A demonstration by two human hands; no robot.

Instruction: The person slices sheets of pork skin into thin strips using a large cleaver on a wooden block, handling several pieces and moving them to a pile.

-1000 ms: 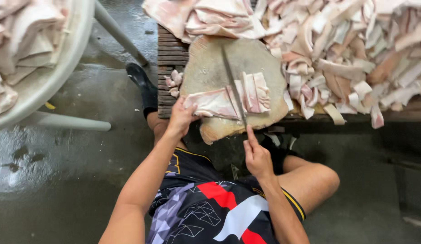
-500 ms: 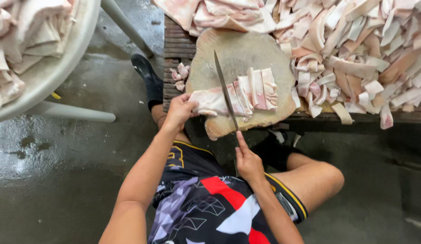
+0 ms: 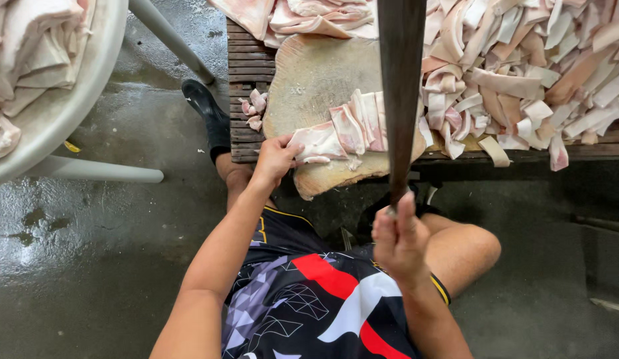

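Observation:
My right hand [image 3: 397, 239] grips the handle of a long dark cleaver [image 3: 399, 86], raised high so its blade rises toward the camera and hides part of the board. My left hand [image 3: 276, 158] presses down on the near end of a pale pink slab of meat [image 3: 336, 133], partly sliced into strips, which lies on a round worn wooden chopping board [image 3: 316, 73]. The board rests on a dark slatted wooden platform [image 3: 246, 66].
A heap of cut meat strips [image 3: 522, 73] covers the platform on the right, with larger slabs [image 3: 303, 16] behind the board. A white table [image 3: 70, 93] loaded with meat stands at the left over wet concrete floor [image 3: 90, 266]. My black boot [image 3: 206, 110] is beside the platform.
The cleaver has gone from lying on the meat to being lifted high toward the camera. My left hand stays on the slab.

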